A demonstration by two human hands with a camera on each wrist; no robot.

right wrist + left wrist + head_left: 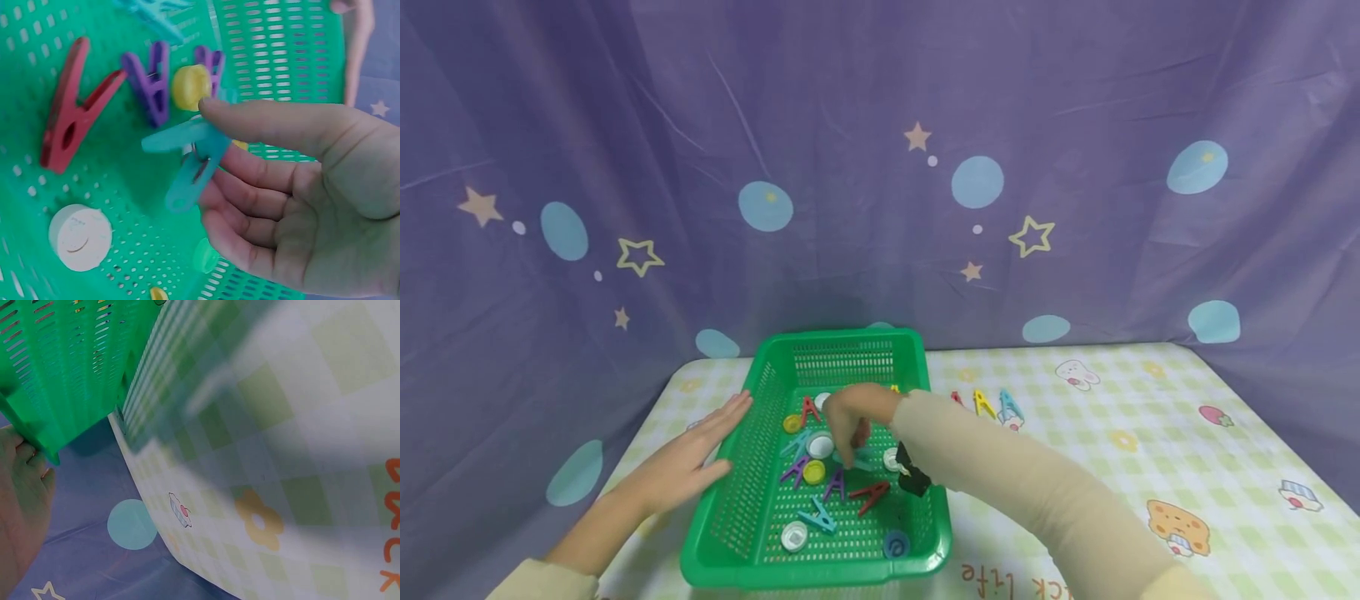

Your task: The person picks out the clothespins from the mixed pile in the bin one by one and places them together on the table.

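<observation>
A green plastic basket (812, 575) stands on the table, holding loose clothespins and bottle caps. My left hand (688, 458) lies with straight fingers against the basket's left rim. Inside the basket, my right hand (300, 187) pinches a teal clothespin (200, 153) between thumb and fingers. Close to it in the right wrist view are a red clothespin (65, 119), a purple clothespin (153, 94), a yellow cap (192, 87) and a white cap (80, 237). Nearer the basket's front lie another teal clothespin (818, 515) and a blue cap (896, 545).
Right of the basket, a yellow clothespin (983, 404) and a blue clothespin (1011, 406) lie on the checked tablecloth (1075, 442), with a red one partly hidden by my right sleeve. A purple curtain (850, 275) hangs behind the table.
</observation>
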